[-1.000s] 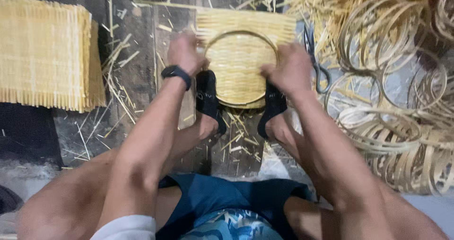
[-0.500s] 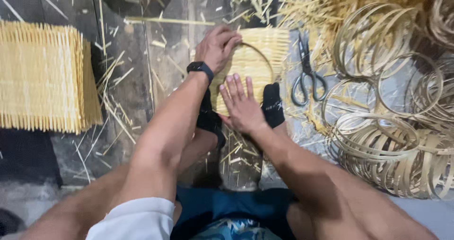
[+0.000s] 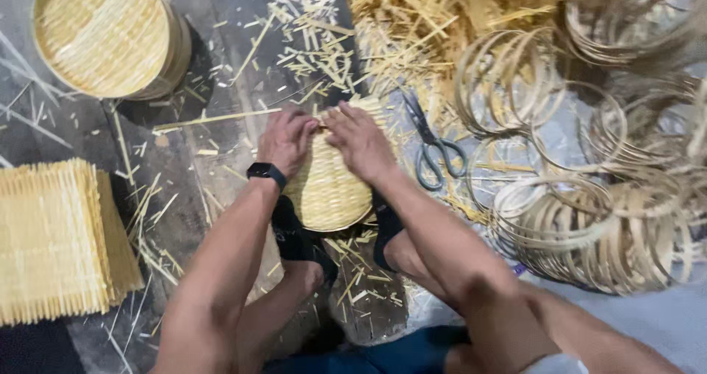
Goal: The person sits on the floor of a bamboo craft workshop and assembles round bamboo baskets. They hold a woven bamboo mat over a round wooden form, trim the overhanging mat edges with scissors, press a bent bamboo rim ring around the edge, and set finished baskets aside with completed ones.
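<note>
Both hands press on a pale woven bamboo mat fitted in a round bamboo hoop (image 3: pixel 328 190), which lies on the dark floor (image 3: pixel 213 190) between the person's black-sandalled feet. The left hand (image 3: pixel 286 140), with a black wristwatch (image 3: pixel 266 172) on its wrist, curls its fingers over the mat's far edge; the right hand (image 3: pixel 361 142) lies flat beside it, fingers spread and gripping nothing. Dark-handled scissors (image 3: pixel 434 149) lie just right of the mat, near a heap of thin bamboo rings (image 3: pixel 589 227). A stack of square woven mats (image 3: pixel 55 241) sits well to the left, and a round woven tray (image 3: pixel 103 35) at upper left.
</note>
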{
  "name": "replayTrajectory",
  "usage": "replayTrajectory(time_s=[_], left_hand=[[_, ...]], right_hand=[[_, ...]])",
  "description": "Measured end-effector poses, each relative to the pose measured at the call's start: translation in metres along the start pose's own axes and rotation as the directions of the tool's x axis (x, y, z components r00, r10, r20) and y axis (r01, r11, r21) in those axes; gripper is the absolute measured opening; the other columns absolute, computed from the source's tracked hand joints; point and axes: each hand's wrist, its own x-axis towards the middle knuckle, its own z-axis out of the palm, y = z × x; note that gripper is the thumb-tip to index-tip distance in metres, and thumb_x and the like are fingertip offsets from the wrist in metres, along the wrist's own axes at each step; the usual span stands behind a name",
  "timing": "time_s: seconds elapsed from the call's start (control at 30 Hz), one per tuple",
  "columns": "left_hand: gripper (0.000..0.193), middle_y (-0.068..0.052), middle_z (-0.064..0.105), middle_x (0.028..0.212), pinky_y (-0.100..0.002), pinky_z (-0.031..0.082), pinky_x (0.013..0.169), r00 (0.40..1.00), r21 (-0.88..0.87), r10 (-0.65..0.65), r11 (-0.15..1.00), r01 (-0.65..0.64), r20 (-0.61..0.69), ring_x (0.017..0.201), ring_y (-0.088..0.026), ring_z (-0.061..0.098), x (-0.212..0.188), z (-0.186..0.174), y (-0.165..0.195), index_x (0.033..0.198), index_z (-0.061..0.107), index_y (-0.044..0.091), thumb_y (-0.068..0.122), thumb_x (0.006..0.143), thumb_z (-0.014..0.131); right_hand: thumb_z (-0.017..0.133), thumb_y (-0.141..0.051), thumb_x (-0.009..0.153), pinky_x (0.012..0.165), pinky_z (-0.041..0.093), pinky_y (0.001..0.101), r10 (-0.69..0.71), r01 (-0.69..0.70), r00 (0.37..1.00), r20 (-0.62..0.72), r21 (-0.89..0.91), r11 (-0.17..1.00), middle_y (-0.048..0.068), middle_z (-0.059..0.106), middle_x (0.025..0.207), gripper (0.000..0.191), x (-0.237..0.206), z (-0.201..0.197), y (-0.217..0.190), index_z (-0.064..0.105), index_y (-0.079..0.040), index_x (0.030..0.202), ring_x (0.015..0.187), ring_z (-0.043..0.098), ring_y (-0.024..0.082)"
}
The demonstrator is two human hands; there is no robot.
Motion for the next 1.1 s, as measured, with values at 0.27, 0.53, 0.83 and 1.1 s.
replayTrajectory(time_s=[0.27, 0.53, 0.83, 1.1], left_hand=[[0.032, -0.011, 0.069, 0.069, -0.038, 0.049, 0.059, 0.887, -0.302, -0.393, 0.838, 0.454, 0.243, 0.062, -0.021, 0.062, 0.029, 0.024, -0.029, 0.088, 0.077, 0.006, 0.037, 0.095, 0.072], [0.036, -0.001, 0.063, 0.061, -0.031, 0.044, 0.055, 0.889, -0.456, -0.352, 0.766, 0.453, 0.292, 0.059, -0.007, 0.051, 0.027, 0.022, -0.028, 0.079, 0.076, 0.003, 0.036, 0.092, 0.075], [0.035, -0.004, 0.071, 0.074, -0.030, 0.049, 0.066, 0.899, -0.445, -0.329, 0.785, 0.430, 0.289, 0.070, -0.009, 0.060, 0.022, 0.008, -0.008, 0.090, 0.079, 0.005, 0.040, 0.091, 0.076], [0.054, -0.011, 0.076, 0.102, -0.037, 0.057, 0.079, 0.998, -0.187, -0.066, 0.980, 0.063, -0.013, 0.090, -0.025, 0.072, -0.042, -0.064, 0.071, 0.110, 0.076, 0.010, 0.031, 0.066, 0.098]], right_hand=[[0.066, -0.021, 0.100, 0.075, 0.056, 0.0388, 0.556, -0.685, 0.728, 0.401, 0.396, 0.612, 0.015, 0.076, 0.090, 0.021, 0.023, 0.026, 0.031, 0.078, -0.008, 0.110, 0.084, 0.070, 0.031], [0.041, -0.038, 0.111, 0.075, 0.048, 0.0493, 0.470, -0.551, 0.804, 0.364, 0.161, 0.819, 0.025, 0.067, 0.085, 0.050, 0.022, 0.006, 0.016, 0.069, 0.001, 0.096, 0.081, 0.063, 0.042], [0.046, -0.032, 0.105, 0.088, 0.052, 0.0471, 0.496, -0.669, 0.731, 0.468, 0.352, 0.655, 0.026, 0.066, 0.100, 0.040, 0.007, 0.016, 0.029, 0.065, 0.003, 0.107, 0.098, 0.062, 0.041], [0.031, -0.056, 0.109, 0.102, 0.049, 0.0545, 0.640, -0.337, 0.485, 0.596, -0.548, 0.766, 0.026, 0.069, 0.119, 0.064, -0.033, -0.209, 0.080, 0.066, -0.003, 0.116, 0.113, 0.065, 0.042]])
